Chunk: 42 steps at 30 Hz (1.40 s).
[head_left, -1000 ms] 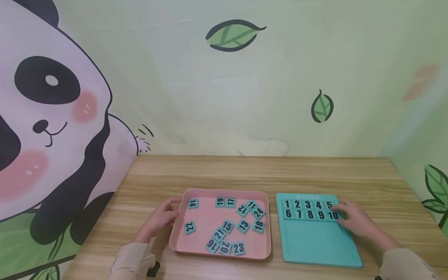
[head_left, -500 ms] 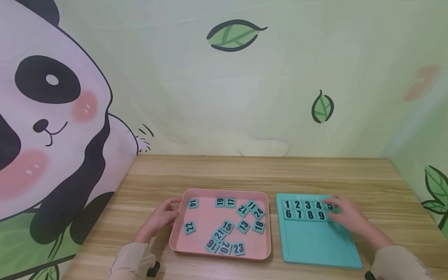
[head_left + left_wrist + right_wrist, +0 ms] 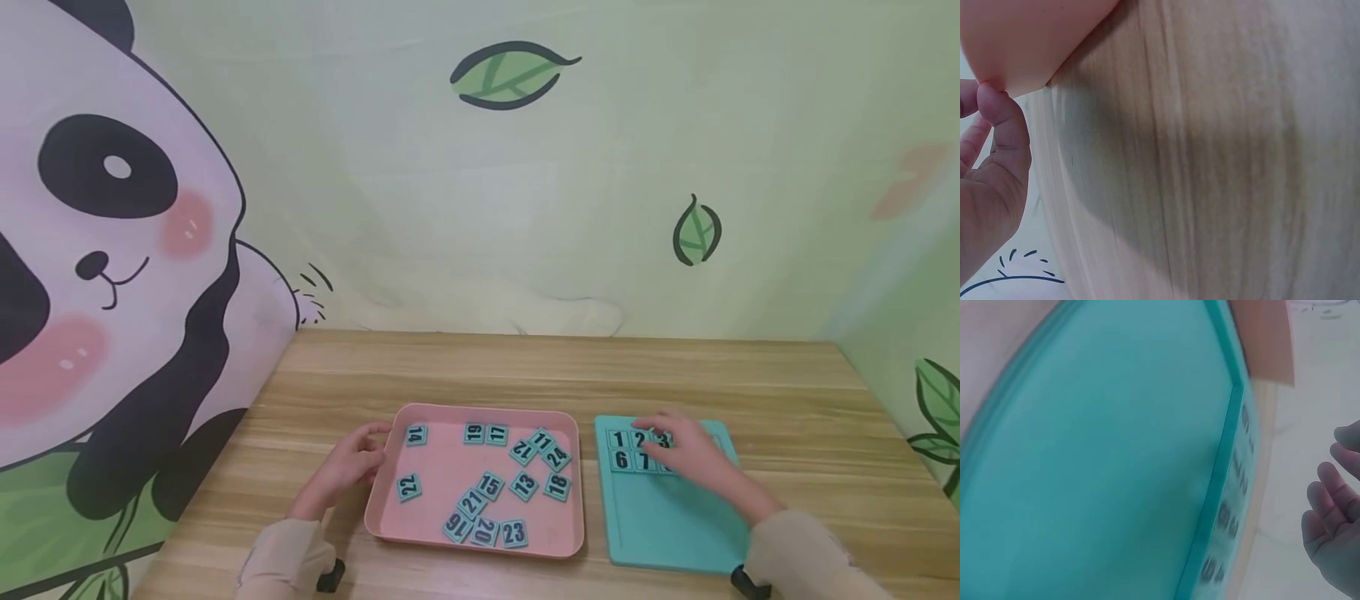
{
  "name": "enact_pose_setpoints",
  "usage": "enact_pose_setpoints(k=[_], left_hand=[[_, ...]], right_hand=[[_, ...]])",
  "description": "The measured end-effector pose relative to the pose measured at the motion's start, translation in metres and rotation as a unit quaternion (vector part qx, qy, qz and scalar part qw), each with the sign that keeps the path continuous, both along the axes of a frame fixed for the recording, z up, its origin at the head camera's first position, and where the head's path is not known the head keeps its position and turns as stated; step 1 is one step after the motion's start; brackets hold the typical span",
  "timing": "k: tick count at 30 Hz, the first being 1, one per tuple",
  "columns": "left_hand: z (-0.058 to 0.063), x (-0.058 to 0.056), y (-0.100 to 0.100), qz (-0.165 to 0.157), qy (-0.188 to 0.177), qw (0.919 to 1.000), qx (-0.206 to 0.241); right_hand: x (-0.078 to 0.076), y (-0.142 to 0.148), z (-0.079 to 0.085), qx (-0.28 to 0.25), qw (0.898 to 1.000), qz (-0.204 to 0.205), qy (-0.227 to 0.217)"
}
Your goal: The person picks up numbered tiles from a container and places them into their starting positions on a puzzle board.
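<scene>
My left hand (image 3: 339, 467) holds the left side of a shallow pink tray (image 3: 435, 500); in the left wrist view the thumb and a fingertip meet at the tray's rim (image 3: 1019, 72). Loose blue number tiles lie scattered in it, among them 22 (image 3: 408, 487), 15 (image 3: 490, 485) and 23 (image 3: 513, 533). Over the turquoise board (image 3: 660, 525), my right hand (image 3: 693, 458) hovers with loosely bent fingers and nothing in them. It covers part of two tile rows; tiles 1 (image 3: 618, 439), 2 (image 3: 639, 440), 6 (image 3: 621, 460) and 7 (image 3: 644, 461) show.
Tray and board stand side by side on a wooden table (image 3: 555, 367), a narrow gap between them. Behind rises a pale green wall (image 3: 375, 167) with a printed panda (image 3: 187, 150) and leaves.
My right hand has moved left across the tile rows, from the 5 and 10 end toward 3 and 8. The left hand and the tray have stayed put.
</scene>
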State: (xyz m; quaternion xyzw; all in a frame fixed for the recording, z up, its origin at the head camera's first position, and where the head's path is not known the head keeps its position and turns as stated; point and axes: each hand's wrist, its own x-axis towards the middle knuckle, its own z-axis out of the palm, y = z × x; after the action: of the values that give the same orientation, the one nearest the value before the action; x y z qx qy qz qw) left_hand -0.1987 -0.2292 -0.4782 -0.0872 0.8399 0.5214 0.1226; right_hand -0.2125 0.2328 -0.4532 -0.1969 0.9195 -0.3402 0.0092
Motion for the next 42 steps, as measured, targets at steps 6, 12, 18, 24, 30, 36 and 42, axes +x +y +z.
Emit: enact_pose_setpoints(k=[6, 12, 18, 24, 30, 36, 42], left_hand=[[0.003, 0.001, 0.002, -0.005, 0.002, 1.0, 0.008], [0.004, 0.002, 0.002, -0.005, 0.003, 0.9999, 0.009], [-0.003, -0.001, -0.002, -0.003, 0.005, 1.0, 0.004], [-0.002, 0.0, -0.001, -0.005, 0.01, 0.9999, 0.006], [-0.004, -0.001, 0.0, -0.005, 0.012, 0.9999, 0.009], [-0.003, -0.001, 0.0, -0.005, 0.008, 0.9999, 0.008], [-0.002, -0.001, -0.001, -0.005, 0.005, 0.9999, 0.008]], right_hand=[[-0.005, -0.028, 0.002, 0.0, 0.999, 0.017, -0.031], [-0.007, -0.055, -0.001, -0.002, 0.999, 0.038, -0.021], [-0.008, -0.083, 0.002, 0.009, 0.998, 0.041, -0.042], [-0.016, -0.105, -0.006, 0.069, 0.997, 0.029, -0.028], [-0.02, -0.121, -0.016, 0.227, 0.971, 0.03, 0.074], [-0.019, -0.131, -0.025, 0.283, 0.954, 0.028, 0.097], [-0.017, -0.139, -0.032, 0.27, 0.954, 0.044, 0.121]])
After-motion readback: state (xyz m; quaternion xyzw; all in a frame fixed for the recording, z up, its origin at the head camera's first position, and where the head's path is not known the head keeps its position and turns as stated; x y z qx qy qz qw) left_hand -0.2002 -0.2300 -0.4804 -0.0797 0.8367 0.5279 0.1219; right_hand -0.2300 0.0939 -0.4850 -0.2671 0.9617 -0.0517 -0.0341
